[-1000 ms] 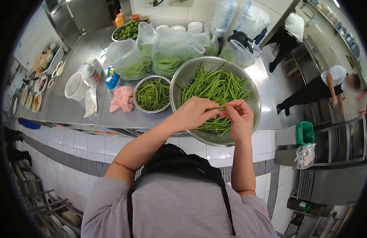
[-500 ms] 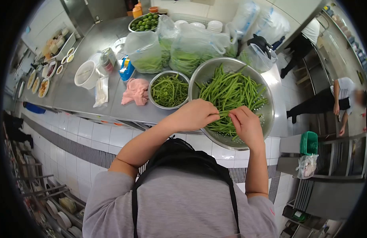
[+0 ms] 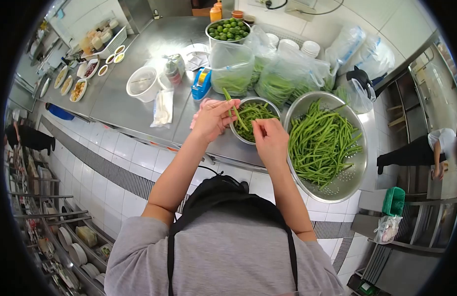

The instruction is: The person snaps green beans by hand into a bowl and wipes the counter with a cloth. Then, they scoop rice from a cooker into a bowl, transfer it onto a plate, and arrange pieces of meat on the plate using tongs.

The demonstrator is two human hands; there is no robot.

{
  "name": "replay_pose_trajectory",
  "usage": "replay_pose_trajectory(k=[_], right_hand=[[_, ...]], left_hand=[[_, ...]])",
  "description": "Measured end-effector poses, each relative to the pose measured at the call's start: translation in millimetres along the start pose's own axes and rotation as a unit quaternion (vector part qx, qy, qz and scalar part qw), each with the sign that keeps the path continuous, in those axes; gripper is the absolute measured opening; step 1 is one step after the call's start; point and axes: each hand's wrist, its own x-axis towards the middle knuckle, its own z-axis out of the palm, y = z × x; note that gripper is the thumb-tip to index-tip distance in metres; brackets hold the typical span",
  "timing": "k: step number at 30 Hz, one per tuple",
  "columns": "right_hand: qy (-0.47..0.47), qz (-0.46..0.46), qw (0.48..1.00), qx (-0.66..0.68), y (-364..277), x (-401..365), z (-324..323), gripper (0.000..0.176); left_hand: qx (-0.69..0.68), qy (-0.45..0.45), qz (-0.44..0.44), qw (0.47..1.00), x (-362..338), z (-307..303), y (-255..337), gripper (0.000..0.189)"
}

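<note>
Nearest the front edge of the counter, the right hand is closing thumb and forefinger narrowly and seems to be nipping the lower end of a green bean. The left hand is pinching the same bean higher up, so its free tip is pointing away toward the back edge. Both hands are hovering over a small steel bowl of cut beans. To do this step well, I judge the pinch should be sitting right at the tip, snapping cleanly and wasting little, with the work kept above the bowl. Just right of it, a large colander is overhanging the front right corner, holding long beans. A pink cloth is peeking out behind the left hand. Farther back, a blue tape dispenser, a white tub and bagged greens are standing mid-counter, and limes are filling a bowl at the back edge. No writing is showing clearly enough to read.
</note>
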Motion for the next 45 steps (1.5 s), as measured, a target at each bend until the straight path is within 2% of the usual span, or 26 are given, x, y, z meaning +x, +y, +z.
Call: replay_pose_trajectory(k=[1,2,6,8,9,10,13,15,16,18,19,20,22,26,27,28,30,32,34,35,36,38,41,42,44,45], right_hand=[[0.003,-0.003,0.996,-0.092,25,-2,16,0.006],[0.006,-0.005,0.983,-0.184,36,-2,25,0.009],[-0.006,0.049,0.997,-0.062,15,1,28,0.013],[-0.179,0.127,0.975,-0.003,-3,3,26,0.014],[-0.185,0.071,0.98,-0.017,3,2,30,0.014],[-0.185,0.072,0.98,-0.018,7,0,33,0.014],[-0.127,0.108,0.986,0.017,8,0,41,0.016],[0.019,0.301,0.911,0.282,5,-1,42,0.012],[0.022,0.302,0.911,0.28,2,-1,42,0.012],[0.018,0.187,0.971,0.149,-3,-1,41,0.012],[0.013,0.057,0.996,0.071,2,-1,47,0.011],[0.016,0.06,0.996,0.068,4,0,51,0.011],[0.012,-0.084,0.984,-0.159,9,3,53,0.015],[-0.019,-0.081,0.977,-0.195,11,4,44,0.014],[0.013,-0.031,0.994,-0.107,11,3,45,0.01],[0.022,-0.024,0.993,-0.116,11,3,44,0.01],[0.117,0.135,0.978,0.11,12,4,41,0.008],[0.129,0.186,0.961,0.156,25,5,37,0.009],[0.057,-0.007,0.995,-0.083,33,4,34,0.014],[-0.028,0.074,0.977,-0.199,34,-3,33,0.021],[-0.024,0.08,0.976,-0.203,30,-9,32,0.021],[0.04,0.007,0.967,-0.25,14,-16,25,0.029],[-0.037,0.057,0.972,-0.224,-24,-8,-53,0.02],[0.005,0.049,0.978,-0.202,-26,-2,-83,0.013],[0.041,0.099,0.963,-0.246,-2,11,-132,0.009],[0.004,0.122,0.957,-0.263,28,13,-153,0.013]], left_hand=[[0.006,-0.072,-0.004,0.997,12,-23,-6,0.024],[0.005,-0.071,0.0,0.997,17,-32,-8,0.024],[0.058,-0.04,0.001,0.997,25,-45,-8,0.022],[0.054,-0.054,-0.005,0.997,27,-47,-8,0.022],[0.053,-0.055,-0.007,0.997,27,-48,-9,0.022],[0.055,-0.054,-0.007,0.997,26,-47,-8,0.022],[0.016,-0.044,-0.012,0.999,28,-49,-8,0.022],[-0.026,-0.034,-0.022,0.999,28,-48,-10,0.021],[-0.043,-0.013,-0.024,0.999,27,-45,-11,0.02],[-0.06,0.004,-0.027,0.998,28,-40,-15,0.02],[-0.038,0.001,-0.024,0.999,28,-38,-18,0.02],[-0.015,-0.002,-0.022,1.0,26,-36,-23,0.02],[-0.004,-0.003,-0.006,1.0,19,-23,-24,0.02],[0.038,-0.025,0.034,0.998,21,-19,-36,0.02],[0.042,-0.031,0.042,0.998,18,-16,-35,0.021],[0.044,-0.043,0.035,0.997,16,-12,-38,0.021],[-0.069,-0.012,0.077,0.995,14,-6,-43,0.019],[-0.093,-0.002,0.074,0.993,22,-14,-46,0.018],[-0.086,-0.006,0.101,0.991,22,-13,-41,0.008],[-0.064,0.003,0.086,0.994,20,-12,-38,0.009],[-0.063,-0.003,0.08,0.995,21,-14,-40,0.009],[-0.096,-0.015,0.089,0.991,29,-20,-41,0.016],[-0.094,0.0,0.045,0.995,28,-16,-32,0.017],[-0.103,-0.005,0.017,0.995,28,-17,-29,0.017],[-0.125,-0.061,-0.003,0.99,35,-18,-29,0.016],[-0.126,-0.121,0.005,0.985,35,-12,-25,0.014]])
